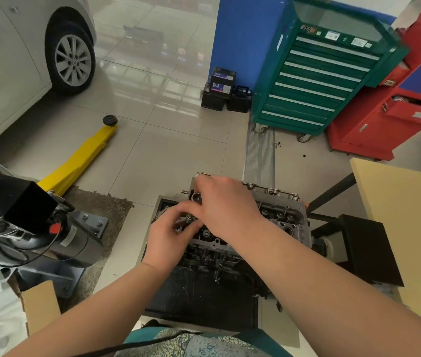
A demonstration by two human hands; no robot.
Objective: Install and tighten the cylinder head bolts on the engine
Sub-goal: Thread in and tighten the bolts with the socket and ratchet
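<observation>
- Fingers of my right hand (226, 204) curl over a small shiny metal tool or bolt head (196, 197); can't tell which. Fingers of my left hand (172, 235) pinch a thin metal piece (189, 217) just below it, likely a bolt shank.
- Both hands work at the left end of the grey metal cylinder head (281, 217), on the dark engine block (212, 258) standing on a black tray (199, 302).
- Handling guess: bolt is stiff steel, light, probably oily and slippery; pinch near the head, keep it upright over its hole.
- Head itself heavy, won't shift.
- My right hand hides the bolt hole, so seating can't be checked.
- Around: black pump unit (24, 228) left, tan board (405, 228) right, green drawer tool cabinet (317, 81) beyond, yellow lift arm (80, 161) on the floor; none block my reach.
</observation>
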